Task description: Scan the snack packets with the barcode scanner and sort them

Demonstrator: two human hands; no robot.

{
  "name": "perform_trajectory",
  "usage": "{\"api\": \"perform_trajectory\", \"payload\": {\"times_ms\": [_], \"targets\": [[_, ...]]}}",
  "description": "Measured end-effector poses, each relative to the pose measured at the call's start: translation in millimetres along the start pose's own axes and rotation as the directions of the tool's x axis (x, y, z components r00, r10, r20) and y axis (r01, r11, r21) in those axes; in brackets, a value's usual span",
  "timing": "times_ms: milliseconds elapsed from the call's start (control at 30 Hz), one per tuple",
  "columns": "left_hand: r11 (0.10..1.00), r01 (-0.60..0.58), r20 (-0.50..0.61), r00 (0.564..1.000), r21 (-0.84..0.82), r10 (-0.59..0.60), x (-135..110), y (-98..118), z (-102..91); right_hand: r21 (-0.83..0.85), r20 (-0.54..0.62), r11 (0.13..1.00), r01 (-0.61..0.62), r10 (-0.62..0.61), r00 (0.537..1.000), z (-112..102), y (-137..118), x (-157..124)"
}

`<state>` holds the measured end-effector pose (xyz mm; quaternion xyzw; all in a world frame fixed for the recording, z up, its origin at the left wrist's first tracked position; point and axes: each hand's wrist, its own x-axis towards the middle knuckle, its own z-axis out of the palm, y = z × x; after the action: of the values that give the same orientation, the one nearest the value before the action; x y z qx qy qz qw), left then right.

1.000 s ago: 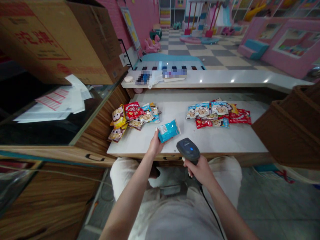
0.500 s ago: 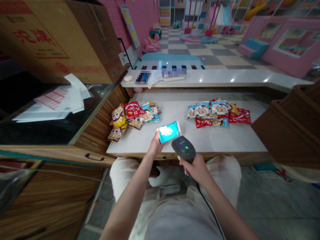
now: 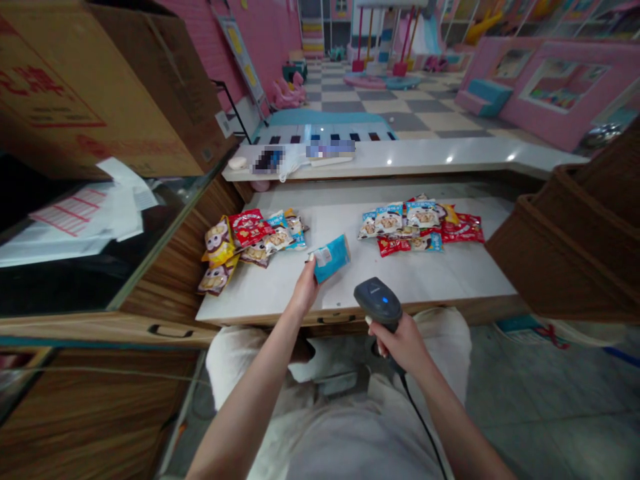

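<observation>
1. While the left hand (image 3: 304,290) grips a blue snack packet (image 3: 330,259) by its lower end, the packet stands tilted above the white tabletop (image 3: 430,273), just inside the front edge and about midway between two heaps.
2. The right hand (image 3: 403,345) is clenched around the handle of a corded barcode scanner (image 3: 374,300), with its head tipped up and a blue light showing on top. The scanner is near the packet but not touching it, and its black cable (image 3: 423,417) drops past the person's lap.
3. Toward the left edge of the tabletop lies a heap of mixed snack packets (image 3: 253,243), some yellow, some red. A second heap of snack packets (image 3: 413,227), in blue and red wrappers, sits toward the right edge.
4. Beyond the back edge runs a white counter (image 3: 400,157). To the left, a cardboard box (image 3: 100,87) sits above a glass case holding papers (image 3: 95,213). A brown basket (image 3: 565,253) juts in at the right.
</observation>
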<state>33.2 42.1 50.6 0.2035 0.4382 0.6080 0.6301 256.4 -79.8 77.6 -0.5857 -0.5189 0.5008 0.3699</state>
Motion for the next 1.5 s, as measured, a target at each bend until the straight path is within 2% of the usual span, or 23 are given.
{"api": "perform_trajectory", "payload": {"times_ms": [100,200,300,400,500,567,633,733,833,967,1033,1100,1167,1267,1367,1433,1500], "targets": [[0.965,-0.200,0.167,0.971,0.171,0.172,13,3,35.7,0.039,-0.054,0.999,-0.029,0.031,0.998,-15,4,0],[0.853,-0.427,0.339,0.883,0.301,0.323,31,4,88.9,0.083,-0.090,0.995,-0.053,0.061,0.994,-29,2,-1],[0.668,-0.609,0.478,0.780,0.429,0.404,55,-6,145.0,0.113,-0.109,0.992,-0.059,0.072,0.991,-41,1,-2],[0.433,-0.736,0.622,0.674,0.520,0.398,80,-26,188.6,0.118,-0.129,0.991,-0.064,0.080,0.988,-51,0,-3],[0.285,-0.773,0.714,0.634,0.567,0.298,100,-47,212.8,0.117,-0.164,0.992,-0.057,0.075,0.984,-56,-1,-5],[0.222,-0.770,0.736,0.637,0.598,0.227,106,-56,219.2,0.107,-0.182,0.993,-0.049,0.068,0.981,-58,-1,-6],[0.180,-0.766,0.737,0.643,0.617,0.210,107,-56,219.2,0.095,-0.183,0.995,-0.043,0.060,0.981,-58,-2,-6],[0.206,-0.784,0.734,0.620,0.585,0.276,96,-44,207.8,0.093,-0.187,0.995,-0.037,0.053,0.981,-55,-3,-4],[0.327,-0.780,0.703,0.624,0.534,0.339,70,-25,179.5,0.107,-0.152,0.992,-0.062,0.078,0.985,-48,0,-2],[0.540,-0.685,0.559,0.722,0.490,0.408,31,0,114.1,0.110,-0.094,0.992,-0.067,0.078,0.993,-34,7,-1],[0.565,-0.651,0.471,0.758,0.506,0.451,19,14,74.4,0.096,-0.080,0.994,-0.052,0.060,0.995,-27,11,0],[0.489,-0.646,0.412,0.757,0.586,0.507,15,33,35.5,0.083,-0.065,0.996,-0.035,0.041,0.997,-22,14,1],[0.358,-0.613,0.365,0.745,0.704,0.558,19,57,0.9,0.078,-0.039,0.997,-0.024,0.027,0.999,-18,16,3],[0.109,-0.447,0.292,0.730,0.888,0.618,30,96,-38.2,0.070,0.024,0.997,-0.027,0.025,0.999,-15,16,6],[-0.105,-0.266,0.269,0.715,0.958,0.645,46,125,-62.3,0.046,0.040,0.998,-0.032,0.030,0.999,-12,16,7],[-0.182,-0.205,0.274,0.730,0.962,0.626,55,133,-71.6,0.029,0.017,0.999,-0.024,0.023,1.000,-10,16,7],[-0.219,-0.176,0.274,0.757,0.960,0.593,64,135,-77.3,0.028,0.021,0.999,-0.019,0.019,1.000,-9,16,5]]}}
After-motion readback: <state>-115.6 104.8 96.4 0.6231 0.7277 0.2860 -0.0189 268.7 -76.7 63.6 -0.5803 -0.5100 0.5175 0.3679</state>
